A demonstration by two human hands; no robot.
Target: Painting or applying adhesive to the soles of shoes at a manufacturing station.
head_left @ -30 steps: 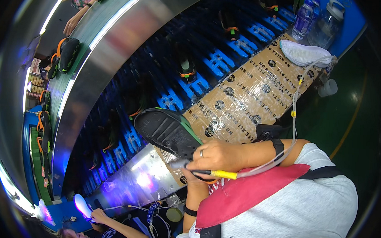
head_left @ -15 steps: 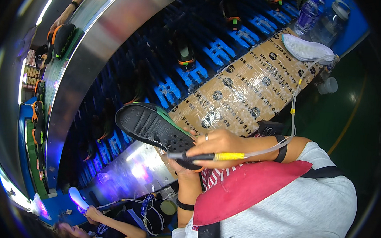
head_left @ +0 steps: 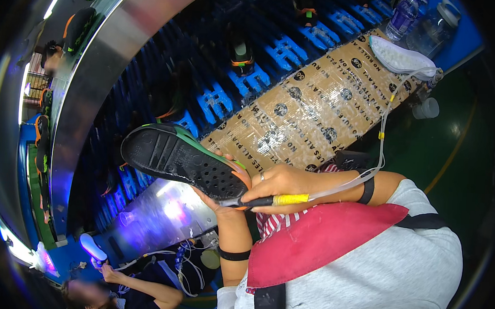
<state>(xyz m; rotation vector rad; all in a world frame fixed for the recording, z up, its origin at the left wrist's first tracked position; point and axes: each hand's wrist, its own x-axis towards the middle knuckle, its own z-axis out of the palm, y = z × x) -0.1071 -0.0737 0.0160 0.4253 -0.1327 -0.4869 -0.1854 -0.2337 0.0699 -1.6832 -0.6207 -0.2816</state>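
My left hand [head_left: 211,202] grips a black shoe sole [head_left: 173,158] near its perforated end, fingers curling round the far edge and thumb at the near edge. The sole's side is green and orange, and its ridged underside shows. My right hand [head_left: 282,183], with a ring on one finger, is closed on a brush [head_left: 259,202] with a black grip and yellow wrap. A clear tube [head_left: 340,187] runs from the brush back past my right wrist. The brush's tip lies by the sole's near edge, beside my left hand; whether it touches the sole I cannot tell.
A printed cardboard sheet [head_left: 310,110] lies beyond my hands, with a white sole [head_left: 398,56] and bottles [head_left: 402,17] at its far end. Blue racks [head_left: 282,51] carry more shoes. A co-worker [head_left: 142,285] at lower left holds a pale sole [head_left: 93,247].
The black sole has shifted left and slightly up with my left hand, showing more of its perforated end. My right hand and the brush have moved slightly left.
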